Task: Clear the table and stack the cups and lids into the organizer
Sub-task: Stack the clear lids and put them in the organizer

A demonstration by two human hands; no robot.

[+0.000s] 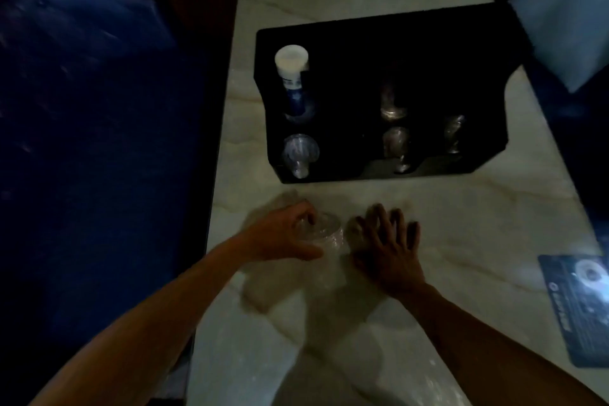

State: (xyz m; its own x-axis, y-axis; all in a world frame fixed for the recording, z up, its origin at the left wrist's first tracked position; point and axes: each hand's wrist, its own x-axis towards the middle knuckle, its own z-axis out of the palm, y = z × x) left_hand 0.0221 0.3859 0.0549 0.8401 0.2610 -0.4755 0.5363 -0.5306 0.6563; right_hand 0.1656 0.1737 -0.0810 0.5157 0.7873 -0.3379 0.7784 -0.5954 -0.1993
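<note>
A black organizer [428,43] stands on the marble table [461,224], its round slots facing me. A white and blue cup stack [291,76] sticks out of the top left slot. Clear plastic pieces [300,153] fill the slot below, and more clear pieces [395,142] sit in the middle and right slots. My left hand [283,236] grips a small stack of clear lids [324,234] on the table in front of the organizer. My right hand [387,245] lies flat beside the stack, fingers spread, holding nothing.
A dark printed card [576,306] lies at the table's right edge. A blue cushioned seat [82,142] runs along the left of the table. A pale pillow [566,16] sits beyond the organizer's right corner. The scene is dim.
</note>
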